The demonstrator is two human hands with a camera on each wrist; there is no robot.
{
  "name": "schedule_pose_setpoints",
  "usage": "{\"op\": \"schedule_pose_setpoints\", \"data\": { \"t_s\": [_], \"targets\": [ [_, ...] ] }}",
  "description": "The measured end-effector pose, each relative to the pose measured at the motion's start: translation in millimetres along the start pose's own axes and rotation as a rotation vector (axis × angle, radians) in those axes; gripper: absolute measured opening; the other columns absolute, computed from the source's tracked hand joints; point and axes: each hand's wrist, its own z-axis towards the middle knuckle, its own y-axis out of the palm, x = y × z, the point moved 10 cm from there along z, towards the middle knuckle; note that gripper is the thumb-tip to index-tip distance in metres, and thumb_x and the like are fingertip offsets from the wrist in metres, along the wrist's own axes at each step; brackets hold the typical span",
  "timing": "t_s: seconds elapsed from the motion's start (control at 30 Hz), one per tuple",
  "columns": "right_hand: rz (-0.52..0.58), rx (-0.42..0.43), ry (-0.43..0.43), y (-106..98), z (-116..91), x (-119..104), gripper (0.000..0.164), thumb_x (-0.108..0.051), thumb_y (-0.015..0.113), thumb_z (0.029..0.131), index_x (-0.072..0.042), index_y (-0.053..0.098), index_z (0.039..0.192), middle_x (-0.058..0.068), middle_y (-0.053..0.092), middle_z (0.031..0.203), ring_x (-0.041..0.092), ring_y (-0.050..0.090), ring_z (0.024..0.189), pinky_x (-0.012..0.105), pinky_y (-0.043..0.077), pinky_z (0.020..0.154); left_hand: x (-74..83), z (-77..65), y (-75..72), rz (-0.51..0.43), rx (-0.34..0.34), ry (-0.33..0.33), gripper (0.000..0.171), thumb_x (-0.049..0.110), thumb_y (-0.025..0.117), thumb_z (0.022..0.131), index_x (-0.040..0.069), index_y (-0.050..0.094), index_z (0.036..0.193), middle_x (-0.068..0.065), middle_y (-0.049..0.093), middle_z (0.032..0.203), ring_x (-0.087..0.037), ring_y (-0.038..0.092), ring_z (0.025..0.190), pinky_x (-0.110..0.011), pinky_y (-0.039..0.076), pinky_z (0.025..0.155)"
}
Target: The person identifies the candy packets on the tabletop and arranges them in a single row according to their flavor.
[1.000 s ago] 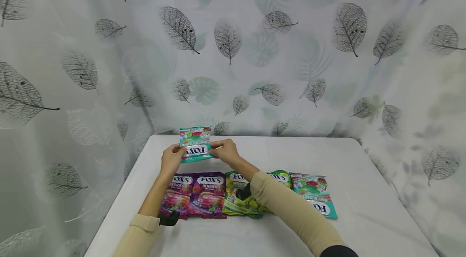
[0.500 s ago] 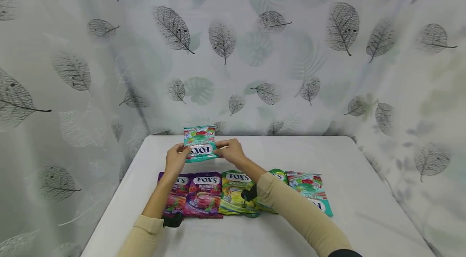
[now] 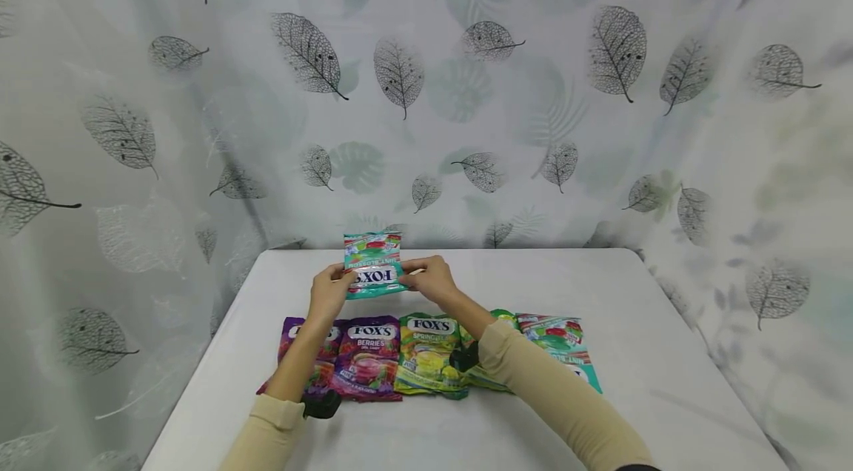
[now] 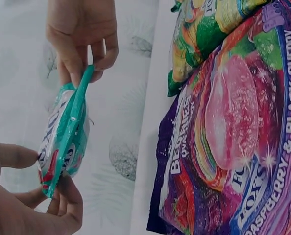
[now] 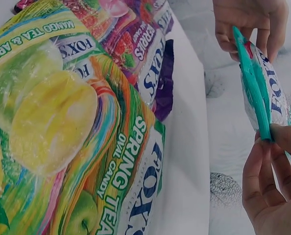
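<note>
A teal Mint Blossom candy bag (image 3: 373, 264) is held up above the back of the table, its FOX'S label upside down in the head view. My left hand (image 3: 329, 295) pinches its left edge between thumb and fingers. At the opposite edge, my right hand (image 3: 429, 280) pinches it the same way. Both wrist views look along the bag's bottom seam, with the thumb on one face and fingers on the other. Below lies a row of bags: two purple Berries candy bags (image 3: 368, 360), two yellow-green Spring Tea candy bags (image 3: 429, 356) and another Mint Blossom bag (image 3: 556, 341).
The bags lie side by side on a white table (image 3: 666, 382). A leaf-print curtain (image 3: 426, 86) hangs behind the table and along both sides. My forearms pass over the row, covering parts of the left purple bag and the right yellow-green bag.
The head view has shifted, so the table and row sit slightly further left. Both hands keep their pinch on the Mint Blossom candy bag, which appears slightly further right over the row.
</note>
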Motion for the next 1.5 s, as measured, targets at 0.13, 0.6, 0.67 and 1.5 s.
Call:
{"op": "schedule_pose_setpoints", "data": {
  "t_s": [0.13, 0.6, 0.67, 1.5],
  "targets": [
    [-0.008, 0.010, -0.004, -7.5, -2.6, 3.1, 0.032, -0.009, 0.080, 0.092, -0.002, 0.076, 0.123, 0.014, 0.075, 0.117, 0.020, 0.073, 0.089, 0.035, 0.062, 0.082, 0.1, 0.6, 7.5, -0.002, -0.009, -0.006, 0.052, 0.025, 0.060, 0.104, -0.004, 0.053, 0.147, -0.021, 0.059, 0.133, -0.029, 0.057, 0.111, -0.032, 0.047, 0.085],
    [-0.003, 0.024, -0.014, -30.8, -16.6, 8.9, 0.032, -0.008, 0.077, 0.094, -0.002, 0.075, 0.125, 0.016, 0.073, 0.120, 0.026, 0.074, 0.095, 0.040, 0.061, 0.087, 10.4, -2.8, 32.5, -0.013, -0.046, 0.043, 0.051, 0.022, 0.060, 0.104, -0.006, 0.054, 0.145, -0.025, 0.059, 0.133, -0.033, 0.058, 0.115, -0.037, 0.048, 0.089],
    [-0.009, 0.028, -0.015, -35.7, -18.6, 9.8, 0.032, -0.008, 0.077, 0.094, -0.001, 0.075, 0.125, 0.017, 0.073, 0.119, 0.026, 0.074, 0.094, 0.039, 0.062, 0.086, 11.0, -3.6, 38.0, -0.021, -0.064, 0.040, 0.051, 0.022, 0.060, 0.104, -0.005, 0.054, 0.146, -0.024, 0.059, 0.134, -0.034, 0.057, 0.117, -0.041, 0.047, 0.093],
    [-0.032, 0.058, -0.017, -92.4, -47.8, 21.4, 0.033, -0.008, 0.077, 0.094, 0.000, 0.074, 0.126, 0.018, 0.072, 0.118, 0.026, 0.074, 0.096, 0.055, 0.056, 0.095, 21.7, -18.4, 95.9, -0.041, -0.155, 0.090, 0.047, 0.022, 0.061, 0.104, -0.003, 0.057, 0.144, -0.022, 0.062, 0.129, -0.034, 0.060, 0.113, -0.046, 0.052, 0.090]
  ]
}}
